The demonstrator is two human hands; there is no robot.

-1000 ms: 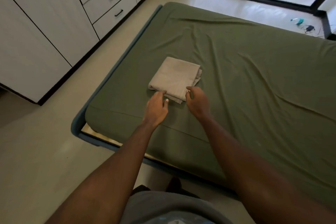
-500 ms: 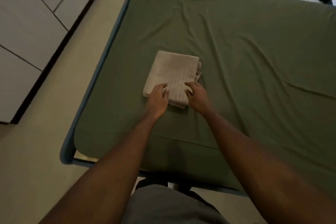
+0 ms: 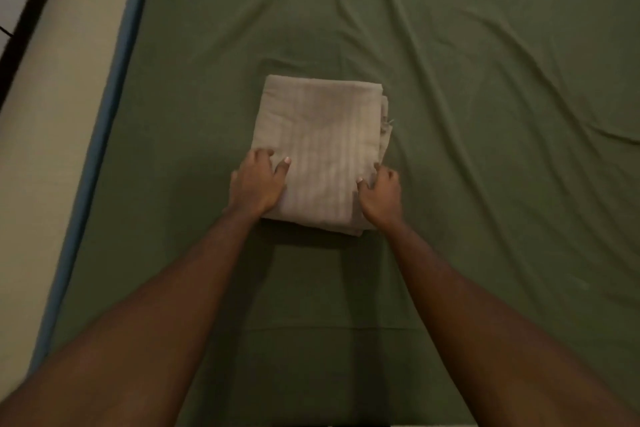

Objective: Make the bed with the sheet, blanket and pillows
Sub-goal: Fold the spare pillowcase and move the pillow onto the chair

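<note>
I see the folded beige striped cloth [image 3: 318, 149] lying on the wrinkled olive-green fitted bed sheet [image 3: 485, 114], close to the middle of my view, with its stacked loose edges facing 3 o'clock. My left hand [image 3: 258, 184] is at the cloth's 8 o'clock side. Its fingers are curled over the left edge and its thumb is laid on top, so it grips the fabric there. My right hand [image 3: 381, 196] is at the cloth's 4 o'clock side. Its fingers are bunched round the layered right edge and its thumb presses down on the top face, pinching the layers. The cloth's near edge runs between my two wrists, and the rest of it stretches away from the hands toward 12 o'clock. There is a dark shadow under that near edge, and I cannot tell whether it is raised off the sheet. At 9 o'clock the blue padded bed-frame edge [image 3: 104, 135] borders the sheet, with pale cream floor [image 3: 45, 114] beyond it.
</note>
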